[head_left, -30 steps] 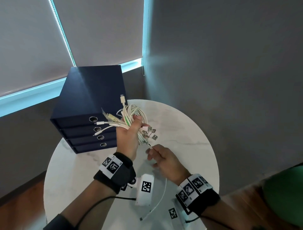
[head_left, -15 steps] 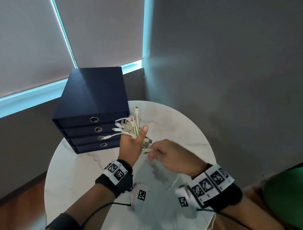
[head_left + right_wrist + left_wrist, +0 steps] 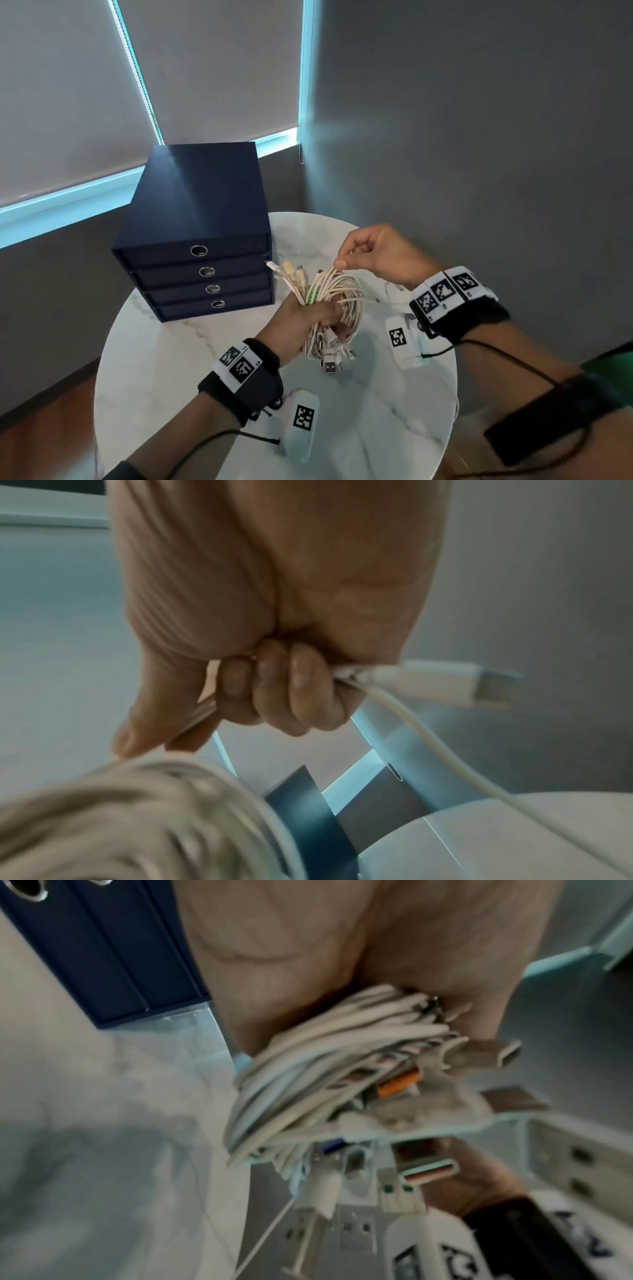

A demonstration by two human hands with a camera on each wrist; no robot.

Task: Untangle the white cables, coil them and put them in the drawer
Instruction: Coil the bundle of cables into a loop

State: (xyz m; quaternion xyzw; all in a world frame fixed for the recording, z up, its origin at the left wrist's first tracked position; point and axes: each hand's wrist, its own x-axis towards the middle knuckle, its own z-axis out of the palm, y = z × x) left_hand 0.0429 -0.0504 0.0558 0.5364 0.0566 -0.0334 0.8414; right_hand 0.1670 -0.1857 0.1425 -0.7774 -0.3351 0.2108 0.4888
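Observation:
My left hand grips a thick coiled bundle of white cables above the round marble table; USB plugs hang below it and several connector ends stick up toward the drawers. The left wrist view shows the bundle pressed in my palm. My right hand is above and right of the coil, pinching one white cable strand whose plug pokes out beside the curled fingers. A navy four-drawer box stands at the table's back left, all drawers closed.
A grey wall closes the right side and roller blinds hang behind the drawer box. Wrist camera units dangle under both wrists. Wooden floor shows beyond the table's left edge.
My right hand rose from below the bundle to above its right side, drawing a strand up over the coil. The left hand turned the bundle, so the plugs now hang downward.

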